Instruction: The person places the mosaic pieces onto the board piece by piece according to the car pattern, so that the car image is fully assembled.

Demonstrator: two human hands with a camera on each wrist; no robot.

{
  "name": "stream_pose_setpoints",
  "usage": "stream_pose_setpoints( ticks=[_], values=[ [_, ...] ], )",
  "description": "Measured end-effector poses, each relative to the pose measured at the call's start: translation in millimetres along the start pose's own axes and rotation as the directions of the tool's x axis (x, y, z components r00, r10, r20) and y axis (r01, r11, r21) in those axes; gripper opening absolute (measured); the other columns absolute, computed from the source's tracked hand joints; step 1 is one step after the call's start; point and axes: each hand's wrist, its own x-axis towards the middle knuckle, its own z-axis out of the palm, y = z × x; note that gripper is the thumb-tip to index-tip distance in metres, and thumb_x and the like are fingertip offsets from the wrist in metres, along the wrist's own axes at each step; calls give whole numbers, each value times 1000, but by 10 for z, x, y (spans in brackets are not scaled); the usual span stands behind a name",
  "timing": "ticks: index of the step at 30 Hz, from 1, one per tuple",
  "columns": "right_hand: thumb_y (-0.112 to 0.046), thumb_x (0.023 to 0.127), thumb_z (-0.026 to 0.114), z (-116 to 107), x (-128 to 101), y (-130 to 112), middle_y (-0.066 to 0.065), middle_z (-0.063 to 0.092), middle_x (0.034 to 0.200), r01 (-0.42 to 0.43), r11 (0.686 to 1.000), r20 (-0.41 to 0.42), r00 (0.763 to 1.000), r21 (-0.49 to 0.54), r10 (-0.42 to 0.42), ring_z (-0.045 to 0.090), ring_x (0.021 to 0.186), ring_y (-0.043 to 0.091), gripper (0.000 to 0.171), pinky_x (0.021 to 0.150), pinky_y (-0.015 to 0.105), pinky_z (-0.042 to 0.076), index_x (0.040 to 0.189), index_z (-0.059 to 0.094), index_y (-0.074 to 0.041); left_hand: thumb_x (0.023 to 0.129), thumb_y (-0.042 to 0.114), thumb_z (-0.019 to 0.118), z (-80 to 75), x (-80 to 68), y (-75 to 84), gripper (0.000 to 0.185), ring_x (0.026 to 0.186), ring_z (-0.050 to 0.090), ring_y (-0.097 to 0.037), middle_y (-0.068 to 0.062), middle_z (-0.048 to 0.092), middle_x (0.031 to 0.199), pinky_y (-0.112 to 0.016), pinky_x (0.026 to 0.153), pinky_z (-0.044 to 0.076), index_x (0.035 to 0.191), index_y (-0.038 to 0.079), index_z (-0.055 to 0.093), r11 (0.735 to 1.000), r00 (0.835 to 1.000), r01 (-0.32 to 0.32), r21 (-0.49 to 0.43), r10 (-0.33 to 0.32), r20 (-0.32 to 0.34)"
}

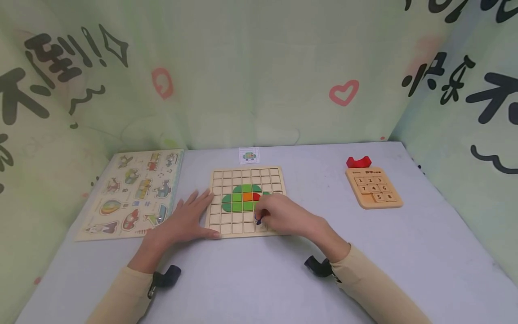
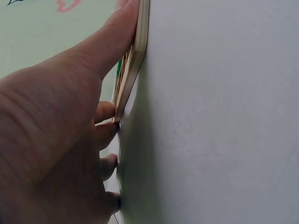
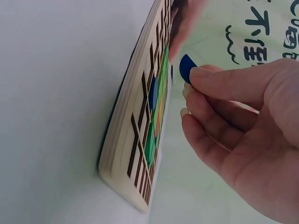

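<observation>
A wooden grid board lies on the white table, with green, orange and red pieces set in its squares. My left hand rests at the board's left side, fingers spread, its thumb on the near left corner. Over the board's right half, my right hand pinches a small dark-blue piece with a curved edge between thumb and fingertips. The right wrist view shows the held piece apart from the board, and another blue piece set in the grid. The right hand hides part of the board in the head view.
Behind the board lies a small pattern card with a coloured design. A picture puzzle board lies on the left. On the right are a wooden number board and a red piece. Printed curtains stand around the table.
</observation>
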Motion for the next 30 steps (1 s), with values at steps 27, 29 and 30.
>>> stream_pose_setpoints(
  ticks=[27,29,30],
  values=[
    [3,87,65,342,437,-269,-1,71,81,-90,996,-48,995,-8,90,57,74,10,16,66,22,50,83,75,-9,70,74,72,-10,-3,13,120,155,6,-40,-8,15,168,-71,119,9,159,13,22,1000,1000,1,0,-1,1],
    [3,87,66,346,436,-264,-1,72,83,-96,995,-53,994,-41,93,59,75,10,17,68,23,51,84,77,-9,69,75,72,-11,-3,15,120,155,7,-41,-9,15,168,-71,119,9,159,12,22,1000,1000,0,4,0,-1],
    [4,87,66,347,434,-262,0,72,84,-97,994,-53,994,-53,94,59,76,10,17,69,23,51,84,77,-9,69,75,72,-9,-1,12,120,155,7,-41,-9,15,168,-71,119,9,159,12,22,1000,1000,0,5,0,-2]
  ],
)
